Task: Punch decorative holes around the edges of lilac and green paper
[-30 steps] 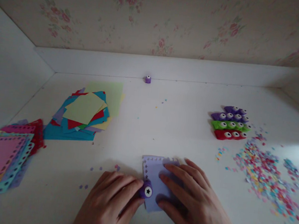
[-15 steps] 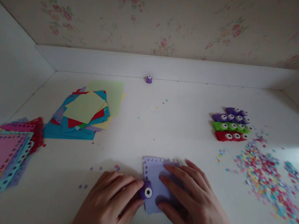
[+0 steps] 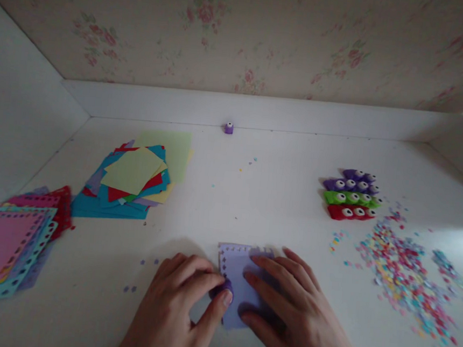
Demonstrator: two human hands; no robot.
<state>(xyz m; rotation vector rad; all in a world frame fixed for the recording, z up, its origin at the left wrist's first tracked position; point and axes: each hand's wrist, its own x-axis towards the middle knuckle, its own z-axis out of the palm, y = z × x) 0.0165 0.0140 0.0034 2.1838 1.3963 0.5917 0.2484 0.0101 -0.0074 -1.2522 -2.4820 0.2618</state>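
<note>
A lilac paper square (image 3: 236,268) with small holes along its top and left edges lies on the white table near me. My left hand (image 3: 174,311) is closed on a small purple paper punch (image 3: 221,287) at the paper's left edge, thumb pressed over its top. Spread flat on the sheet, my right hand (image 3: 288,311) holds it down with stretched fingers.
A loose pile of coloured paper squares (image 3: 131,178) lies at mid left, and punched squares (image 3: 4,240) are stacked at the far left. Rows of purple, green and red punches (image 3: 351,197) sit at the right beside scattered confetti (image 3: 401,269). One purple punch (image 3: 229,128) stands by the back wall.
My left thumb has come down over the punch's top, hiding its white star button. The view shifted slightly downward.
</note>
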